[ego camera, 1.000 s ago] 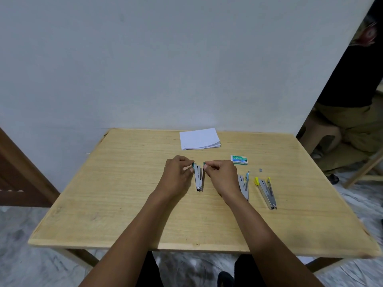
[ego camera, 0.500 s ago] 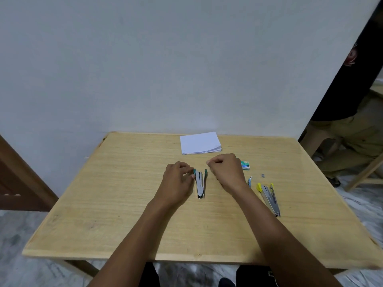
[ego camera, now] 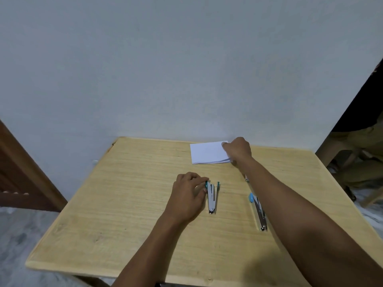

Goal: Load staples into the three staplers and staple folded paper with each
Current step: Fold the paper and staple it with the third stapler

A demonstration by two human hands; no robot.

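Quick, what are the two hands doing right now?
Left hand: fingers pinch the green stapler.
Right hand: fingers grip the folded paper at its right edge.

Seemingly a plain domestic room: wooden table (ego camera: 124, 204) against a bare painted wall (ego camera: 186, 69), marbled floor (ego camera: 20, 235) below.

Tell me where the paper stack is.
Head view: the paper stack lies at the far edge of the table by the wall, right of centre, beyond the green stapler; the right hand grips its right edge.
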